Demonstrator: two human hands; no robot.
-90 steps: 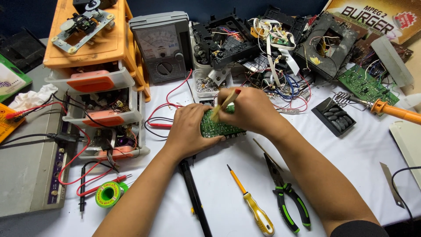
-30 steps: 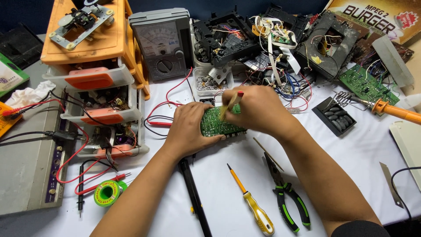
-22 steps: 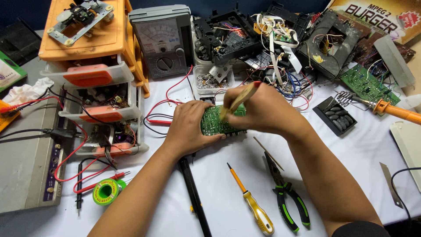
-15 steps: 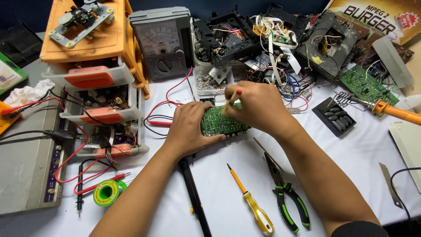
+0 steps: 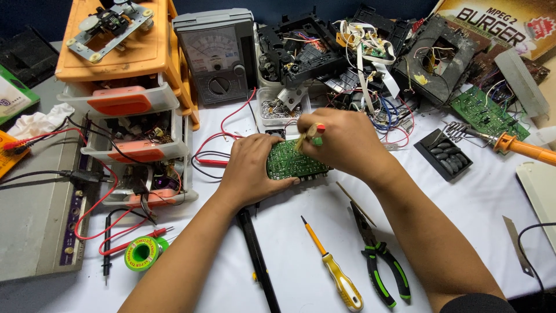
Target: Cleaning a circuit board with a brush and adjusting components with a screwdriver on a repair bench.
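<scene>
A small green circuit board [image 5: 288, 162] is held up off the white table at the middle of the view. My left hand [image 5: 250, 169] grips its left edge, thumb under the board. My right hand [image 5: 341, 142] is over the board's right side and holds a small brush [image 5: 308, 134] with a red-tipped handle, its bristles down on the board's upper part. The board's right end is hidden under my right hand.
A yellow screwdriver [image 5: 333, 266] and green-handled pliers [image 5: 379, 264] lie near the front. A multimeter [image 5: 215, 57], orange drawer unit [image 5: 124, 87], solder reel [image 5: 142, 253], soldering iron [image 5: 521, 148] and a heap of boards and wires ring the work spot.
The brush in my right hand has been moving back and forth in small strokes over the board's upper edge. My left hand and the board have stayed in place.
</scene>
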